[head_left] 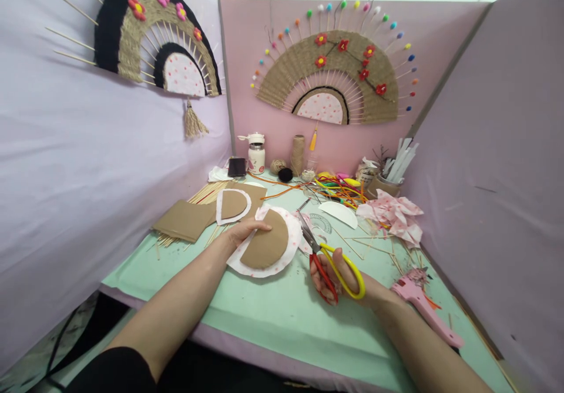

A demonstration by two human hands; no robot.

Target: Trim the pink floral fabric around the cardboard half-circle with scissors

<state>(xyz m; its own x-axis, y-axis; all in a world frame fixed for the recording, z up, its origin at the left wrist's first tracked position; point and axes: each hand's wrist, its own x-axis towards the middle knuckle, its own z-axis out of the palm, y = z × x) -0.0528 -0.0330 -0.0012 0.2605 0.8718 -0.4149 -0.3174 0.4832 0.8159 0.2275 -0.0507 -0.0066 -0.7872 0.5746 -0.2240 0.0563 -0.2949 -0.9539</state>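
My left hand (252,228) grips a brown cardboard half-disc (267,246) backed by white cloth with pink spots (294,234); the thumb presses on the cardboard and the other fingers are hidden underneath. The cloth extends past the cardboard's edge all round. In my right hand (332,272) is a pair of scissors (314,245) with one red and one yellow handle. Their blades point up and left, at the right edge of the spotted cloth. Whether the blades touch the cloth I cannot tell. Behind lies another cardboard half-disc on a white-edged cloth (233,206).
A pink glue gun (425,305) lies at the right edge. Crumpled spotted cloth (392,214), a white half-disc (338,214) and thin sticks (352,246) are nearby. Brown cardboard sheets (185,219) lie left. A white bottle (256,157) and twine spool (298,155) stand behind.
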